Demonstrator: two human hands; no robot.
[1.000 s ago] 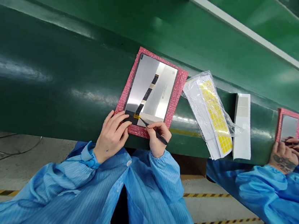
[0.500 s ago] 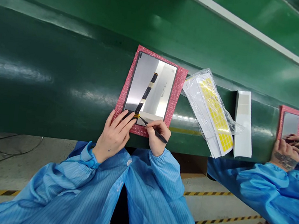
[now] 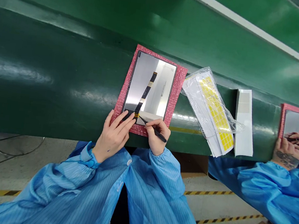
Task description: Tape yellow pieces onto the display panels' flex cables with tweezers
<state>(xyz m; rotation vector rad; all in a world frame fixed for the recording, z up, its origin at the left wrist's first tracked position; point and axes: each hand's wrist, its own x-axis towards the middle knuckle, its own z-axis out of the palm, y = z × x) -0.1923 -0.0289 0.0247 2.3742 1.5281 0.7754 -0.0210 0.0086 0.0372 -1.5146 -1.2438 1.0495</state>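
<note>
Left-hand fingers are now stretching further up the black film, their tips landing beside the yellow tab at the foot of the ribbon cable. Left hand is open, pressing flat on the lower edge of the screen panel, while the right hand is pinching black tweezers, tips meeting that tab. Panel is lying on a pink foam pad atop the green conveyor belt. Farther right, a bagged sheet of yellow labels and a white card are lying on the belt, and a co-worker's hands are working at another pad.
</note>
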